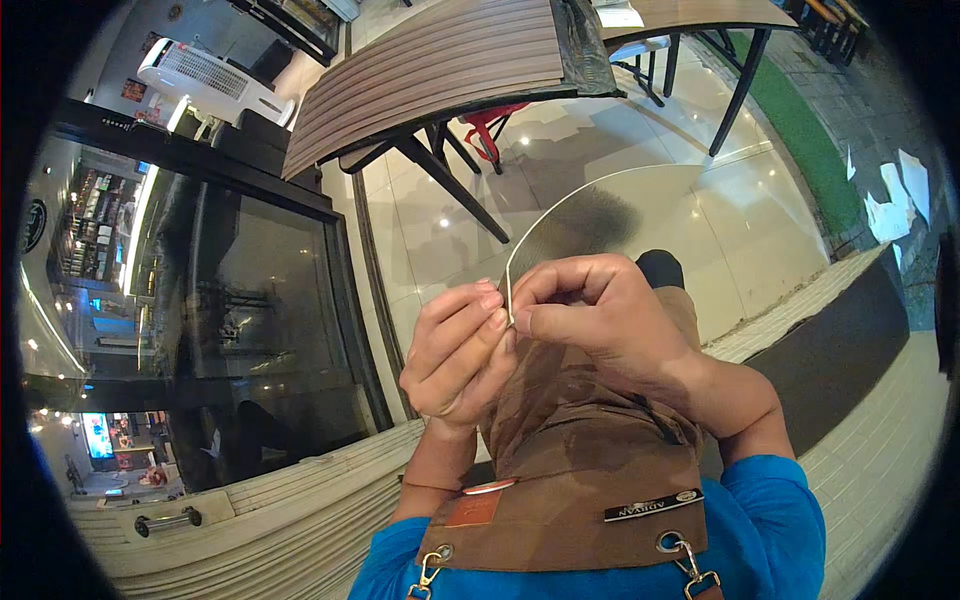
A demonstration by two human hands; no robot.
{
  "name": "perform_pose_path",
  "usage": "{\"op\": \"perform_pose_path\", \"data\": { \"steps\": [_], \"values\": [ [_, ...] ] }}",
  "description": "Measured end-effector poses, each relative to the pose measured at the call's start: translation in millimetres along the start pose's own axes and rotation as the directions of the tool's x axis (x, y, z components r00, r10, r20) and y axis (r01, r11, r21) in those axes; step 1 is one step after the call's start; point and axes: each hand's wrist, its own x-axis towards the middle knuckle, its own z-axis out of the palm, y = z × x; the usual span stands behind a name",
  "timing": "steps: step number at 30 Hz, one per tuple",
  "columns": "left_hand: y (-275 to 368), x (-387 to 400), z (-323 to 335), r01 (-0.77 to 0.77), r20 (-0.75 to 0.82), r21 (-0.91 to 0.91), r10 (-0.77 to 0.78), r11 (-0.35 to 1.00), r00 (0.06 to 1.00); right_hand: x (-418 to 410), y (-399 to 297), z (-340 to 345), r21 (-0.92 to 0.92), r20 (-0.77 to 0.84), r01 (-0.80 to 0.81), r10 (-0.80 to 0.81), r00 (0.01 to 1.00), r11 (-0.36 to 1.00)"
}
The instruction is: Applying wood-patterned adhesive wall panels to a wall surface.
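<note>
A thin, see-through sheet [577, 217] with a curved white edge rises from between my hands and arcs off to the upper right. It carries a dark, finely patterned patch, and I cannot tell its material. My left hand [457, 364] pinches the near end of the white edge between thumb and fingers. Right against it, my right hand [607, 315] grips the same end from the other side, thumb and index finger meeting there. The fingertips of both hands almost touch. Below them lies the brown apron [577, 450] that I wear, with a tag bearing writing.
A wood-topped table [427, 60] with black legs stands ahead, a red strap [484, 139] beneath it. A dark-framed glass door [277, 285] is at left, near a white air cooler [202, 75]. White paper pieces [892, 195] lie on the paving at right, beyond a green strip [802, 135].
</note>
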Motion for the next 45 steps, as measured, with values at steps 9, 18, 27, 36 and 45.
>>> {"op": "perform_pose_path", "data": {
  "steps": [9,18,27,36,45],
  "values": [
    [-0.1,0.1,-1.2,-0.024,0.010,0.021,0.024,0.999,1.000,-2.1,-2.8,-0.5,0.007,0.008,-0.007,0.007,1.000,1.000],
    [1.5,3.1,-2.7,-0.040,0.017,0.037,0.040,0.998,0.999,-2.4,-5.2,-1.3,0.010,0.039,-0.070,0.070,0.997,0.997],
    [3.5,4.7,-5.2,-0.036,0.032,0.057,0.034,0.998,0.999,-1.1,-3.8,0.1,0.003,0.028,-0.026,0.026,0.999,1.000],
    [1.9,4.5,-5.1,-0.048,0.020,0.038,0.048,0.998,0.999,-0.7,-4.5,1.3,-0.005,0.014,-0.026,0.026,1.000,1.000],
    [3.6,3.3,-5.0,-0.029,0.039,0.050,0.027,0.998,0.999,-0.4,-1.7,0.8,-0.004,0.023,0.008,-0.008,1.000,1.000]
  ]
}}
